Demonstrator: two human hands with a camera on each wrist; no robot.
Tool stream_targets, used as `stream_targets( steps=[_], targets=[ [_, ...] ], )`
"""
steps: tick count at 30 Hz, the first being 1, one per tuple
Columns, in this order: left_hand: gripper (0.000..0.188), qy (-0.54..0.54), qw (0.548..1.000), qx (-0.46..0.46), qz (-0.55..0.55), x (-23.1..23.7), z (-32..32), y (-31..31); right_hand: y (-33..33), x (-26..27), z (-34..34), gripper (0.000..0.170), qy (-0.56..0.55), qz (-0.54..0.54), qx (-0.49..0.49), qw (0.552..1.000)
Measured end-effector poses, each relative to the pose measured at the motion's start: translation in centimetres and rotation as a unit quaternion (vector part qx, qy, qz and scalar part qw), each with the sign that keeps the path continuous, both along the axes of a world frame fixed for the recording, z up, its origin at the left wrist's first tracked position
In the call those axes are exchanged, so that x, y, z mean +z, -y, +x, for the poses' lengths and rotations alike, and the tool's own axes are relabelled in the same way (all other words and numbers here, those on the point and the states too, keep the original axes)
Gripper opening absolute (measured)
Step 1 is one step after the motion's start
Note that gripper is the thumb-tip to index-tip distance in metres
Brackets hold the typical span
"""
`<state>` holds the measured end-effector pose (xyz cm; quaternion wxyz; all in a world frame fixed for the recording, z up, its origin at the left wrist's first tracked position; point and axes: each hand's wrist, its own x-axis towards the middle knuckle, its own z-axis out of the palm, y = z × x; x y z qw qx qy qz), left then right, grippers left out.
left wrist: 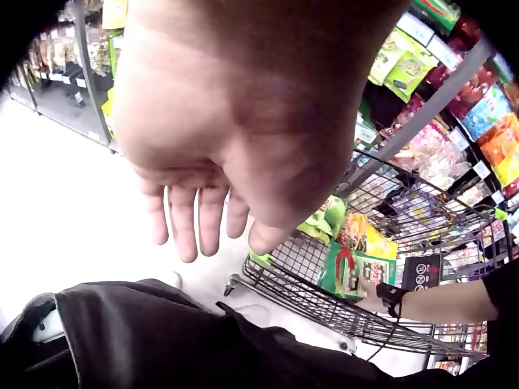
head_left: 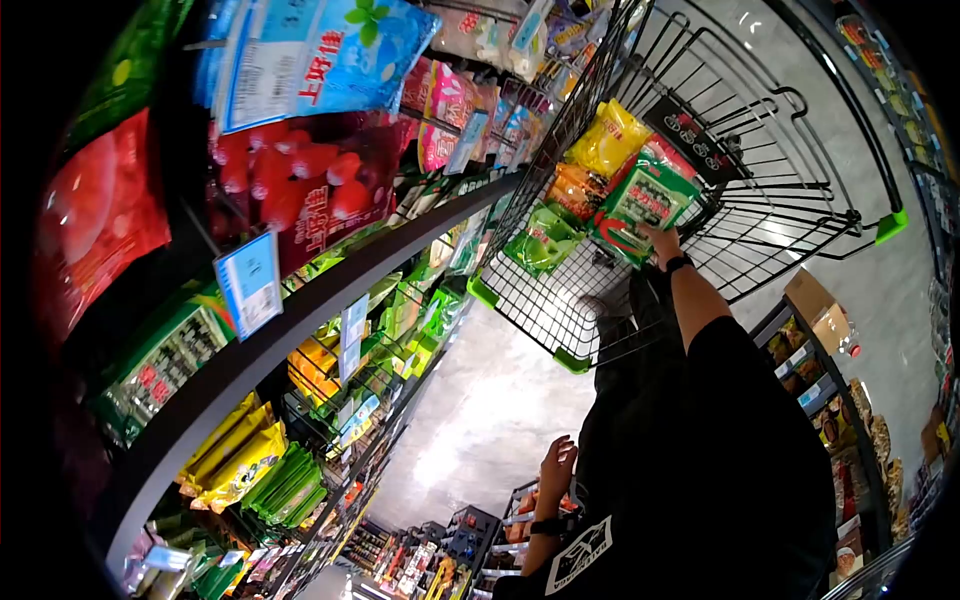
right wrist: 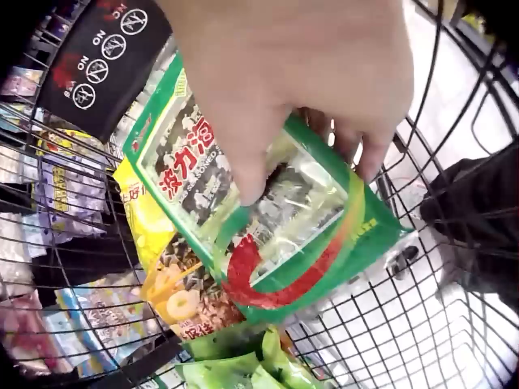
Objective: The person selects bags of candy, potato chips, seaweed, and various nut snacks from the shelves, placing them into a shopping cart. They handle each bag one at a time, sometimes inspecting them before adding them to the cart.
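Observation:
My right hand (head_left: 662, 244) is inside the shopping cart (head_left: 545, 312), on a green bag of seaweed snacks (right wrist: 324, 279). In the right wrist view the thumb lies across the bag's clear front, and the fingers curl over its edge. Beneath and beside it in the cart are a yellow bag (head_left: 607, 138), an orange-brown snack bag (right wrist: 182, 284) and a light green bag (head_left: 543, 238). My left hand (left wrist: 235, 154) hangs by my body, fingers loosely extended, palm showing and nothing held.
Shelves of bagged snacks with price tags (head_left: 250, 285) run along the left. A black sign (right wrist: 105, 61) hangs on the cart's wire side. Lower right stands another shelf with a cardboard box (head_left: 815, 305). Grey floor (head_left: 470, 400) lies behind the cart.

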<state>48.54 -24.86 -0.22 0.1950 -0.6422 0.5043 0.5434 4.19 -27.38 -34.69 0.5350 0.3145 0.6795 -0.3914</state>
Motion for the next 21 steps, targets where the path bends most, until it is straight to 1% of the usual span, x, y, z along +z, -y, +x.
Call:
stream_targets(
  steps=[1,2,3,4,5,7,9,10,11,13,14,15,17,18,19,21],
  targets=[
    [0.039,0.000,1.000,0.010,0.006,-0.2,0.7,-0.2,0.5,0.5,0.2,0.106,-0.003,0.015,-0.028,0.999],
    [0.039,0.004,1.000,0.013,0.010,-0.6,1.2,-0.3,0.4,-0.6,0.7,0.108,0.003,-0.012,-0.039,0.999],
    [0.039,-0.010,0.998,0.055,0.022,-0.8,1.0,0.0,0.7,-0.8,0.9,0.110,0.006,-0.041,-0.051,0.998],
    [0.038,-0.024,0.995,0.096,0.034,-1.0,1.0,0.2,0.8,-0.8,1.1,0.110,0.008,-0.038,-0.050,0.998],
    [0.038,-0.023,0.994,0.097,0.035,-1.2,0.9,0.5,0.9,-0.8,1.2,0.109,0.005,-0.031,-0.046,0.998],
    [0.037,-0.005,0.990,0.133,0.051,-0.6,-1.7,2.3,1.3,-0.5,1.6,0.108,0.002,-0.023,-0.042,0.999],
    [0.037,-0.025,0.991,0.125,0.041,-1.0,-1.8,3.0,1.3,-0.8,2.4,0.108,-0.006,0.007,-0.033,0.999],
    [0.038,-0.040,0.993,0.109,0.033,-1.0,-2.0,3.5,-0.7,-4.6,3.9,0.109,-0.015,-0.028,-0.028,0.999],
    [0.039,-0.058,0.994,0.091,0.024,-1.2,-2.1,3.9,-0.8,-4.3,3.8,0.109,-0.018,-0.028,-0.029,0.999],
    [0.039,-0.060,0.995,0.080,0.021,-1.4,-1.6,4.6,-0.7,-3.5,4.2,0.106,-0.023,0.034,0.008,0.999],
    [0.038,-0.059,0.995,0.075,0.016,-1.5,-1.3,4.9,-0.3,-3.3,4.3,0.106,-0.018,0.046,-0.010,0.999],
    [0.037,-0.058,0.996,0.071,0.012,-1.5,-1.0,5.1,0.2,-2.8,4.3,0.106,-0.020,0.043,-0.012,0.999],
    [0.037,-0.063,0.996,0.068,0.007,-1.6,0.0,5.5,1.2,-0.8,4.1,0.106,-0.058,0.047,-0.019,0.997],
    [0.038,-0.069,0.996,0.059,0.005,-1.6,0.5,5.8,1.3,-0.5,4.3,0.104,-0.059,0.015,-0.042,0.997],
    [0.038,-0.076,0.996,0.050,0.004,-1.4,1.1,6.1,1.4,-0.1,4.4,0.104,-0.063,0.012,-0.044,0.997],
    [0.039,-0.081,0.996,0.027,0.006,-1.3,2.5,7.2,1.7,0.3,3.8,0.109,0.004,0.023,-0.006,1.000]
  ],
)
